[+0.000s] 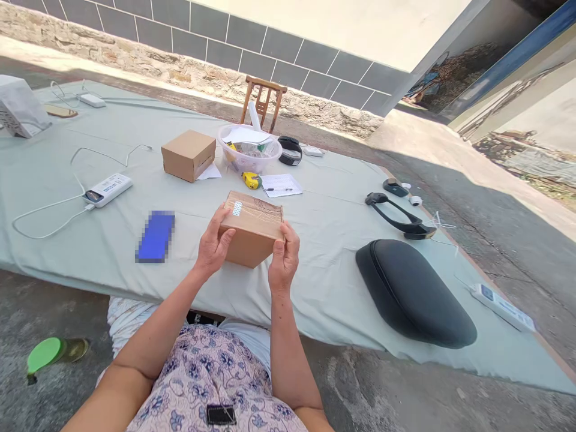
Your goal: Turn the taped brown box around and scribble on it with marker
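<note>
my left hand [214,241] and right hand [283,258] clasp the cardboard box [254,231] by its sides, fingers [290,235] closed on it, over the counter [324,300] near its front edge; a slack grip could drop it.

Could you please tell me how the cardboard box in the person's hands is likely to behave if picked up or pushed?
The cardboard box is probably stiff, its edges staying straight between the left hand and right hand. Its flat faces suggest it would slide, not roll. Its weight is hard to judge, since any contents are hidden.
</note>
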A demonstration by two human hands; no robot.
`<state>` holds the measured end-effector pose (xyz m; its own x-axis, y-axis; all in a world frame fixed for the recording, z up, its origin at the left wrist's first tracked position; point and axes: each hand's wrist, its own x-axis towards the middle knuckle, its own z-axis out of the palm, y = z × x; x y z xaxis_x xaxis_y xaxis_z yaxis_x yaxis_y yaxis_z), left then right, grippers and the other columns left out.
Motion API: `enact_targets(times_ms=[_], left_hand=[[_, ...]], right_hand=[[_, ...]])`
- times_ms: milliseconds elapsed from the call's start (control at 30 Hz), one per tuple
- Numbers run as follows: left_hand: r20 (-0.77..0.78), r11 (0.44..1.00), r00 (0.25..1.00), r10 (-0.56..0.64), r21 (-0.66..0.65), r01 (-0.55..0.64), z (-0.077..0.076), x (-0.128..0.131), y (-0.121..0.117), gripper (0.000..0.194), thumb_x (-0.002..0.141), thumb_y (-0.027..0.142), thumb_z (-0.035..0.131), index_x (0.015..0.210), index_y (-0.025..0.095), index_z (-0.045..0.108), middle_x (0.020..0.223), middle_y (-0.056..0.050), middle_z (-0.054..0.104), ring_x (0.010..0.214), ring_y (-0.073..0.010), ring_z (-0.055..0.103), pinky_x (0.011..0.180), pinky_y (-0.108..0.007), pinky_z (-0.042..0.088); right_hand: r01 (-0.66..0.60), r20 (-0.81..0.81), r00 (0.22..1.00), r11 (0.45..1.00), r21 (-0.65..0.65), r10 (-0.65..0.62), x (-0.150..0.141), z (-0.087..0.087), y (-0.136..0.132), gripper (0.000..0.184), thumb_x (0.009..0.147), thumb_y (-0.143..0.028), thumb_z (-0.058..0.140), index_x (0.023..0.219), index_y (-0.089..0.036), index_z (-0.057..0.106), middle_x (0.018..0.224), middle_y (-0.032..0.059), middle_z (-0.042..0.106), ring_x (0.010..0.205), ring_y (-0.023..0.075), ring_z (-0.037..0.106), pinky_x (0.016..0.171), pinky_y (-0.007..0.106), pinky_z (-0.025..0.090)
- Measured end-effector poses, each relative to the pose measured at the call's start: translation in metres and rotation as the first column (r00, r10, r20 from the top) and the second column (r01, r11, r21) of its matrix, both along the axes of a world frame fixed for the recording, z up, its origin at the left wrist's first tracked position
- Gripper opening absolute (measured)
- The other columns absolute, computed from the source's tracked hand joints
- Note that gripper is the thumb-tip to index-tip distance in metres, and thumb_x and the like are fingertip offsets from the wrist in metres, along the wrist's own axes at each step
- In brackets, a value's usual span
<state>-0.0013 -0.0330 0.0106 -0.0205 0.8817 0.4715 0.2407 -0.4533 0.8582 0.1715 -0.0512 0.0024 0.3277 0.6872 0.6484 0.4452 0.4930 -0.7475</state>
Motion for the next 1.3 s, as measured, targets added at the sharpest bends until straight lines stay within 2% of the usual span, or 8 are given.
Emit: enact_targets(times_ms=[133, 267, 567, 767, 900, 1067, 1200, 1300], left_hand=[[0.132, 0.993, 0.988, -0.077, -0.082, 0.089, -0.021, -0.006, 0.005, 0.076, 0.095, 0.068, 0.041, 0.157, 0.025, 0.027, 0.165, -0.010, 0.035, 0.153, -0.0276, 0.033, 0.123, -0.039, 0.034], [0.172, 0.981, 0.978, -0.117, -0.134, 0.140, -0.044, -0.018, 0.005, 0.069, 0.094, 0.061, 0.051, 0.150, 0.022, 0.041, 0.159, -0.011, 0.044, 0.145, -0.0288, 0.046, 0.120, -0.042, 0.039], [-0.234, 0.967, 0.972, 0.007, -0.248, -0.066, -0.091, -0.037, -0.011, 0.028, 0.085, 0.023, 0.049, 0.108, 0.022, 0.065, 0.105, -0.009, 0.073, 0.101, -0.0258, 0.068, 0.091, -0.044, 0.056], [-0.297, 0.960, 0.953, 0.057, -0.244, -0.134, -0.087, -0.030, -0.012, 0.022, 0.083, 0.021, 0.047, 0.098, 0.022, 0.064, 0.097, -0.010, 0.072, 0.095, -0.0278, 0.065, 0.087, -0.043, 0.051], [-0.308, 0.940, 0.951, 0.010, -0.322, -0.115, -0.078, -0.026, -0.016, 0.019, 0.085, 0.026, 0.048, 0.094, 0.022, 0.064, 0.090, -0.009, 0.073, 0.080, -0.0262, 0.065, 0.079, -0.040, 0.050], [-0.231, 0.872, 0.954, -0.193, -0.487, 0.058, -0.071, -0.007, -0.024, 0.033, 0.094, 0.040, 0.040, 0.087, 0.021, 0.065, 0.070, -0.005, 0.074, 0.057, -0.0217, 0.065, 0.059, -0.033, 0.048], [-0.174, 0.792, 0.907, -0.384, -0.567, 0.227, -0.063, 0.007, -0.034, 0.043, 0.093, 0.047, 0.042, 0.065, 0.022, 0.062, 0.060, -0.005, 0.072, 0.041, -0.0191, 0.056, 0.048, -0.032, 0.043], [-0.196, 0.769, 0.849, -0.491, -0.556, 0.317, -0.043, 0.006, -0.044, 0.039, 0.088, 0.044, 0.055, 0.056, 0.022, 0.059, 0.057, -0.003, 0.068, 0.043, -0.0175, 0.055, 0.049, -0.029, 0.041]], right_hand=[[-0.036, -0.215, 0.976, 0.994, -0.107, 0.012, 0.004, -0.032, 0.000, 0.051, 0.097, -0.051, 0.047, 0.137, -0.020, 0.059, 0.140, 0.0133, 0.062, 0.132, 0.0246, 0.056, 0.109, 0.045, 0.047], [-0.112, -0.318, 0.948, 0.963, -0.245, 0.029, 0.009, -0.068, -0.009, 0.050, 0.088, -0.050, 0.059, 0.123, -0.016, 0.067, 0.123, 0.0140, 0.072, 0.114, 0.0242, 0.066, 0.099, 0.041, 0.053], [0.037, -0.009, 0.999, 0.884, -0.467, -0.047, 0.013, -0.103, -0.026, 0.019, 0.083, -0.037, 0.055, 0.083, -0.021, 0.066, 0.076, 0.0030, 0.071, 0.066, 0.0189, 0.062, 0.067, 0.032, 0.051], [0.089, 0.062, 0.996, 0.888, -0.450, -0.068, 0.008, -0.102, -0.028, 0.020, 0.084, -0.040, 0.057, 0.076, -0.022, 0.060, 0.071, 0.0016, 0.066, 0.065, 0.0189, 0.059, 0.066, 0.032, 0.048], [0.122, 0.046, 0.993, 0.906, -0.404, -0.113, 0.005, -0.091, -0.037, 0.025, 0.087, -0.046, 0.059, 0.085, -0.021, 0.058, 0.100, 0.0097, 0.071, 0.094, 0.0225, 0.065, 0.074, 0.034, 0.053], [0.183, 0.003, 0.982, 0.961, -0.206, -0.186, 0.004, -0.052, -0.044, 0.019, 0.090, -0.038, 0.061, 0.100, -0.022, 0.057, 0.125, 0.0129, 0.067, 0.118, 0.0238, 0.063, 0.089, 0.039, 0.055], [0.215, 0.201, 0.957, 0.977, -0.008, -0.209, 0.004, -0.022, -0.040, 0.017, 0.095, -0.027, 0.055, 0.111, -0.023, 0.062, 0.124, 0.0119, 0.067, 0.120, 0.0229, 0.063, 0.097, 0.043, 0.053], [0.188, 0.301, 0.935, 0.982, 0.032, -0.189, 0.004, -0.018, -0.035, 0.016, 0.096, -0.024, 0.053, 0.108, -0.024, 0.064, 0.121, 0.0106, 0.068, 0.119, 0.0228, 0.063, 0.103, 0.046, 0.050]])
